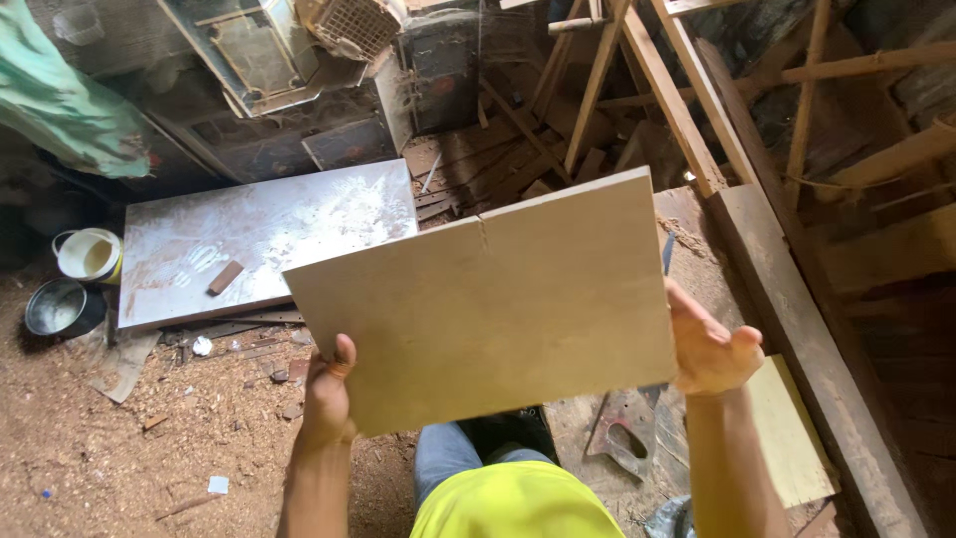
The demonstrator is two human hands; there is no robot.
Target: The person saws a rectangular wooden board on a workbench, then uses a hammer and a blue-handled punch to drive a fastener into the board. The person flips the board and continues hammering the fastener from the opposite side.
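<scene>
Held up between both hands, a pale rectangular plywood panel (493,304), tilted, its upper right corner highest, a short crack running down from the top edge. Left hand (327,394) closed on the lower left corner, thumb over the front face, fingers hidden behind the board. Right hand (709,349) pressed flat against the right edge, palm open toward the camera, fingertips out of sight behind the panel. Hidden by the panel: most of the ground straight ahead and the upper part of a handsaw (622,433), only its handle and a strip of blade showing below. Partly cut off at the bottom edge: a yellow shirt (513,508) and grey trousers. To the left, lying flat on the sawdust floor (119,448), a scuffed grey board (264,234) with a small wooden block (225,277) on it; beside it a white bucket (88,255) and a dark bowl (56,307). On the right, a long timber beam (797,319), close to the right forearm, and leaning wooden slats (677,100) behind. Open room mainly to the lower left, over the sawdust.
</scene>
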